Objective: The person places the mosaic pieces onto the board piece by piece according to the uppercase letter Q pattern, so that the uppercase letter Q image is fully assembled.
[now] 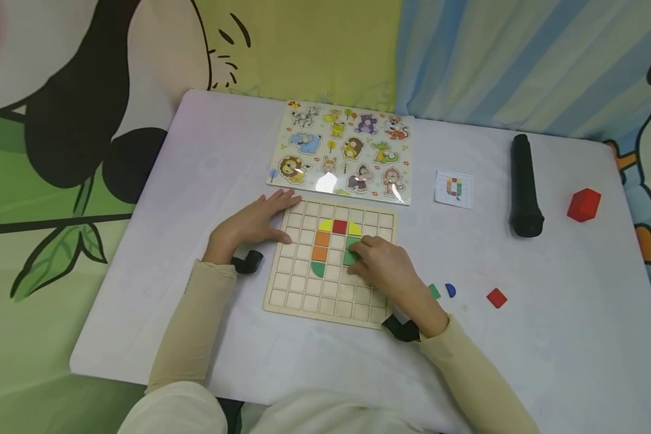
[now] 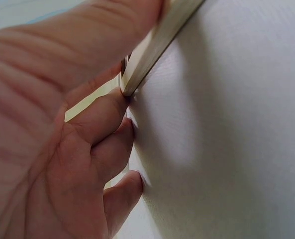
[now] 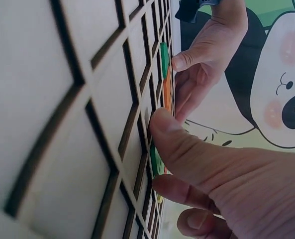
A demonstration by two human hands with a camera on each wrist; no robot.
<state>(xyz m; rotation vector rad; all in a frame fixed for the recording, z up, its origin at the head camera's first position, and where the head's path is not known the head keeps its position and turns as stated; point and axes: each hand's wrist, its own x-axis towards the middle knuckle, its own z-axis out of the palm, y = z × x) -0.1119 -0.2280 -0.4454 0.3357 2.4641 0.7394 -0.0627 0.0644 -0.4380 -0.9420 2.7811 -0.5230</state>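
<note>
A wooden grid board lies on the table. My left hand rests at its upper left edge, fingers stretched out and thumb on the rim; the left wrist view shows the thumb over the board's side. With thumb and fingertips, my right hand pinches a green square in the right column, partly hidden by the fingers. Other tiles sit in the grid: a red square, yellow curved pieces, orange squares and a green quarter-round.
Right of the board lie a green tile, a blue half-round and a red square tile. A pattern card, a black microphone and a red block are farther right. An animal puzzle sits behind the board.
</note>
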